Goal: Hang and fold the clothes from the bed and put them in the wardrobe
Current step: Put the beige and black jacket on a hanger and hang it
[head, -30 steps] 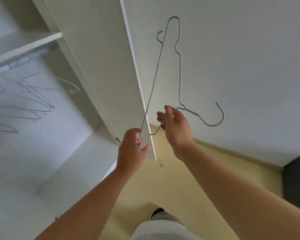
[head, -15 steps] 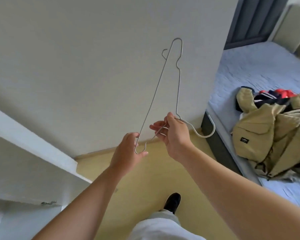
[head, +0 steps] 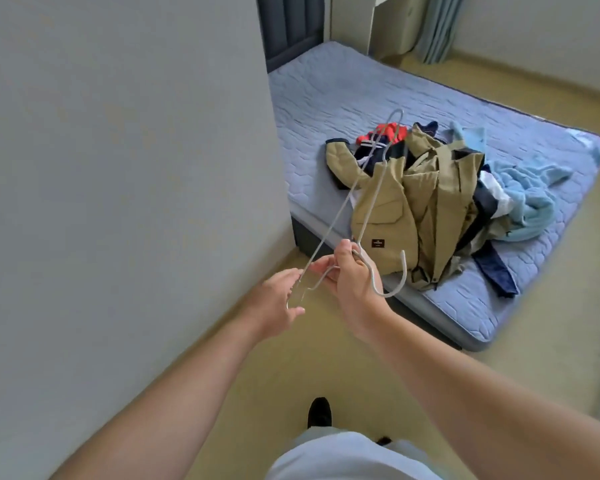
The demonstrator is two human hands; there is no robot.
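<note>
The left hand [head: 274, 299] fingers pinch a wire hanger's [head: 370, 206] near corner, and the right hand [head: 354, 282] fingers curl round its neck, above the yellowish floor [head: 326, 358] beside a grey wall [head: 118, 168]. The clothes [head: 430, 202] lie heaped on the blue bed [head: 326, 91].

The view has turned from the wardrobe to the bed [head: 326, 98], the hanger [head: 370, 206] now before the clothes pile [head: 426, 202].

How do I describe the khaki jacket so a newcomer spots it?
Start at the blue quilted mattress right of the grey wall. On it lies a heap of clothes; the khaki jacket forms its near-left part. Unlike the pale-blue fleece and red garment around it, it bears a small dark label.
</note>
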